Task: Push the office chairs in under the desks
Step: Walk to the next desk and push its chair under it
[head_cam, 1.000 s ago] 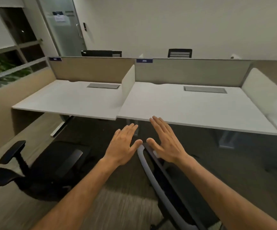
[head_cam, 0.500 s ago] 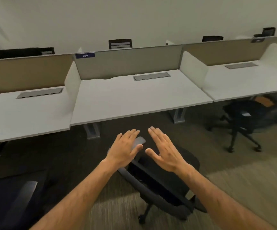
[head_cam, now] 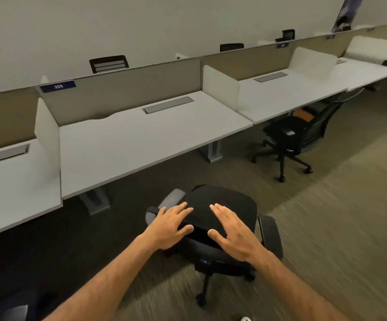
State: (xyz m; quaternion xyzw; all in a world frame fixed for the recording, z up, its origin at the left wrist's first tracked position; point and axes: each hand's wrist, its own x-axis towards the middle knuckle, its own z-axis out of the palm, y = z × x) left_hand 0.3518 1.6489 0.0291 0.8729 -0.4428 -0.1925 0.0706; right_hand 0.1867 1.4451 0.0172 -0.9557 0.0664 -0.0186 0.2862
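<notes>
1. Head view looks down on a black office chair with grey armrests (head_cam: 222,218), standing on the carpet out in the aisle, well clear of the long white desk with a grey cable hatch (head_cam: 141,140). Its seat faces the desk, so it looks lined up to roll straight in.

2. Both bare hands sit at the top of the chair's backrest. The left hand (head_cam: 169,224) lies flat with its fingers spread and straight, the thumb reaching toward the middle. The right hand (head_cam: 232,232) is likewise open, fingers together and extended, thumb out to the side.

3. Neither hand is curled around anything. Whether the palms press on the backrest or float just above it, I cannot tell. Flat palms suit a shove better than a grab, which I take to be the reason for the pose.

4. A second black mesh-backed chair on a five-star base (head_cam: 299,137) stands at the neighbouring white desk (head_cam: 292,96), turned at an angle and only partly under it. By my reckoning it needs tucking in as well.

5. Part of another dark chair (head_cam: 5,309) shows at the lower left corner, too cropped to judge.
</notes>
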